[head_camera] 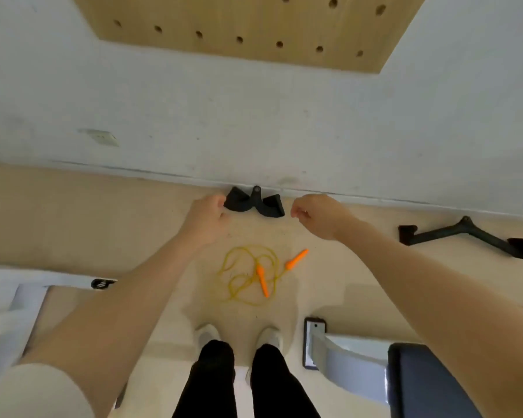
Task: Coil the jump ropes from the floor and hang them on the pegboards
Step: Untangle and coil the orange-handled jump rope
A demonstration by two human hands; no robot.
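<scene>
A yellow jump rope (pixel 248 276) is seen lying in a loose tangle on the beige floor (pixel 103 218), just ahead of the person's white shoes (pixel 207 334). Its cord is spread in several overlapping loops, with the tangle slightly longer from near to far than from side to side. Two orange handles are attached. One handle (pixel 262 281) is laid across the loops, with its long axis running almost straight away from the feet and tilted a little to the left at its far end. The other handle (pixel 296 259) is placed at the right edge of the tangle, and its long axis is pointed up and to the right, toward the wall (pixel 254 122).

Both arms are extended forward above the rope, and nothing is held. The left hand (pixel 207 214) is seen with fingers curled loosely inward. The right hand (pixel 313 214) is likewise loosely curled, with the fingertips hanging downward.

Between the two hands, against the base of the wall, a black double-grip cable handle (pixel 254 202) is set. A black angled bar attachment (pixel 468 236) is laid well to the right. A wooden pegboard (pixel 248 25) with round holes is mounted on the wall above. White gym equipment (pixel 18 300) is visible at the left, and a padded bench (pixel 429 381) at the lower right.
</scene>
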